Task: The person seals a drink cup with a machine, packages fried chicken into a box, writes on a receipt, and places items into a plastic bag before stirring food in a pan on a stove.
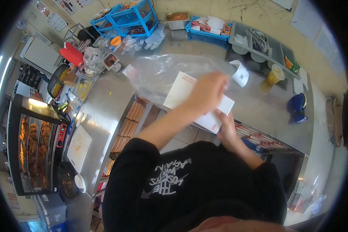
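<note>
A white cardboard box with red print is tilted in front of me, over the near edge of the steel counter. My right hand grips its lower right corner, the thumb on the near face. Above the box is my left hand, blurred, with its fingers bent; whether it touches the box or holds anything cannot be told. A large clear plastic bag lies on the counter behind and left of the box. A curled paper slip with a printed code stands to the right of my left hand.
A lidded cup of yellow drink, a blue tape dispenser and a grey divided tray are on the right. Blue tiered racks and a metal pan stand behind. On the left are a cutting board and a heated food cabinet.
</note>
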A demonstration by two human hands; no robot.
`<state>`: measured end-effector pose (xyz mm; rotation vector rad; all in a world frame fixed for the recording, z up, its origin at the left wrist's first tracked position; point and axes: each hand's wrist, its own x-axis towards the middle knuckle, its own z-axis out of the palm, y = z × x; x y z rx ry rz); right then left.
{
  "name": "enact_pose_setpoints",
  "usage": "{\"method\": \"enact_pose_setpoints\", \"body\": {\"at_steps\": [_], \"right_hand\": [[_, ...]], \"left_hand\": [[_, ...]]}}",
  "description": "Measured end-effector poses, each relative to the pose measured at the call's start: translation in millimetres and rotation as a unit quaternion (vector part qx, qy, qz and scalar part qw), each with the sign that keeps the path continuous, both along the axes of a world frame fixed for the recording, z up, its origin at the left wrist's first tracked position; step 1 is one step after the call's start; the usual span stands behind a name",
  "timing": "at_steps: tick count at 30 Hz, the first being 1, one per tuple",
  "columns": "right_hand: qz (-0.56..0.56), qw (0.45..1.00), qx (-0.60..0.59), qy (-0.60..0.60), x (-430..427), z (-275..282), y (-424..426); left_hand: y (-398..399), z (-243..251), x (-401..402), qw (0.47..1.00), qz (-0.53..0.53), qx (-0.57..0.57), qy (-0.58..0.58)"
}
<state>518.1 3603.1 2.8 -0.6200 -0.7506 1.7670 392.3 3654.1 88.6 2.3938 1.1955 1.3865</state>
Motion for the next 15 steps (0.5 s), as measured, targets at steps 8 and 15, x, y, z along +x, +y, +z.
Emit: {"method": "enact_pose_setpoints", "body": {"at_steps": [8,15], "right_hand": [[-0.104,0.992,-0.007,-0.065,19,-18,27],[-0.039,0.987,0.111,-0.111,-17,33,19]], "left_hand": [[-72,11,18,0.950,-0.126,-0.260,0.118],[-93,25,64,0.829,-0.409,-0.377,0.049]]}}
